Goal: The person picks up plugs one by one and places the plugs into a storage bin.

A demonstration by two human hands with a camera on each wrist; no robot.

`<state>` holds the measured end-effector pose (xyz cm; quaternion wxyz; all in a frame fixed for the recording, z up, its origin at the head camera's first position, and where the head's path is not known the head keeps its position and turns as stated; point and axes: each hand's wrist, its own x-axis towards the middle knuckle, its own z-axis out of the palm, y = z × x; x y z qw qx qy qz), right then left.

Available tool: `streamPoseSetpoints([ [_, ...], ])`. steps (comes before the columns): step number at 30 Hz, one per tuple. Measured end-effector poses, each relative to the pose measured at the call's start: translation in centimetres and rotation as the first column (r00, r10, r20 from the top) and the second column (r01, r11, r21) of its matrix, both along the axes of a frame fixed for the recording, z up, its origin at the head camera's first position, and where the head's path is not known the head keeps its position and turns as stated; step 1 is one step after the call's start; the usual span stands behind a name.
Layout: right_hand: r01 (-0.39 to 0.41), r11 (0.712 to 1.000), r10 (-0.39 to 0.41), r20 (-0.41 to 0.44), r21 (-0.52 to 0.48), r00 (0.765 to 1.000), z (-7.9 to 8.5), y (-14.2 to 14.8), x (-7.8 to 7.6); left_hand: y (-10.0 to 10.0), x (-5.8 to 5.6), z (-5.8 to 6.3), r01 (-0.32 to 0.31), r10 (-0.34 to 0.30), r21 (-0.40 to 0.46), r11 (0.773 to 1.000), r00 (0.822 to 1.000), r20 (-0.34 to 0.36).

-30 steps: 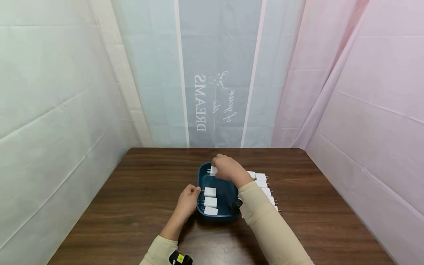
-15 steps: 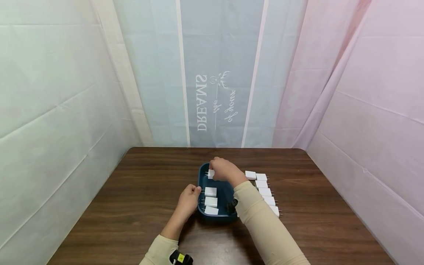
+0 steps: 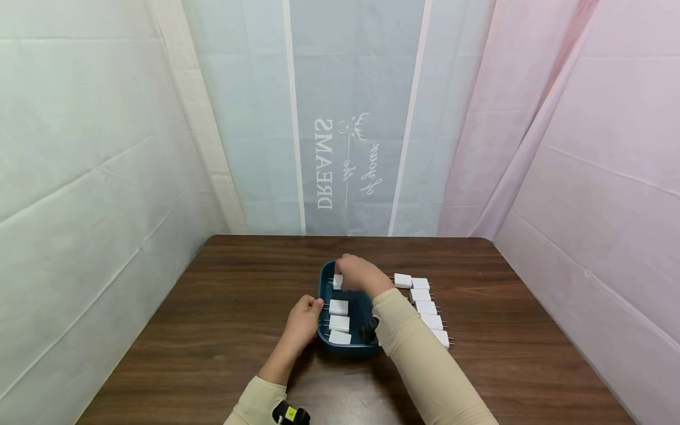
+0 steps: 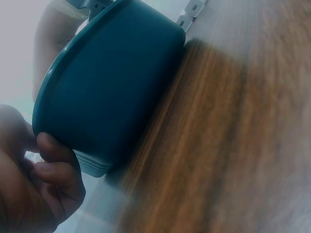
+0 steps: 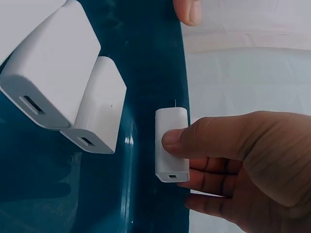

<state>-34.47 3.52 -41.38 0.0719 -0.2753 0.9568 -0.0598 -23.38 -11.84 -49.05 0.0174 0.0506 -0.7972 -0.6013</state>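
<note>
A dark blue plastic tray (image 3: 358,310) stands on the table. My left hand (image 3: 301,323) grips its left rim; the left wrist view shows thumb and fingers (image 4: 60,182) pinching that edge. Reaching over the tray's far part, my right hand (image 3: 362,275) pinches a white USB charger (image 5: 165,116) between thumb and fingers, its prongs pointing left in the head view. Closer to me, several white chargers (image 3: 339,307) lie in a column along the tray's left side, prongs toward the left wall. The right sleeve covers part of the tray's right side.
To the right of the tray, several more white chargers (image 3: 426,308) form a slanted column on the wooden table (image 3: 212,330), prongs to the right. One other charger (image 3: 402,281) lies beside the column's far end. Fabric curtains (image 3: 350,71) hang behind and at both sides.
My right hand has moved slightly left and toward me with the charger, lower over the tray's far left. More of the chargers on the table shows beside the sleeve. My left hand stays put.
</note>
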Motion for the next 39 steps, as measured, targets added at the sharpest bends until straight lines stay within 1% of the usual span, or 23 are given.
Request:
streamPoseSetpoints([
  [7, -0.001, 1.000, 0.001, 0.045, -0.006, 0.999, -0.8, -0.1, -0.2, 0.0, 0.1, 0.0, 0.006, -0.006, 0.009, 1.000, 1.000, 0.013],
  [17, 0.013, 1.000, -0.012, 0.071, -0.005, 0.997, -1.4, -0.3, 0.0, -0.1, 0.0, 0.1, 0.009, -0.009, 0.012, 1.000, 1.000, 0.013],
  [27, 0.021, 1.000, -0.022, 0.048, 0.023, 0.999, -1.9, -0.6, -0.1, -0.2, -0.1, 0.0, 0.019, -0.019, 0.033, 0.999, 1.000, 0.009],
  [35, -0.005, 0.998, 0.005, 0.005, 0.060, 1.000, -2.1, -0.8, 0.1, -0.1, -0.1, -0.1, 0.015, -0.015, 0.025, 1.000, 1.000, -0.003],
  [39, -0.005, 0.997, 0.005, 0.000, 0.076, 1.000, -2.1, -0.9, 0.1, -0.1, -0.1, -0.1, 0.014, -0.014, 0.024, 1.000, 1.000, -0.002],
])
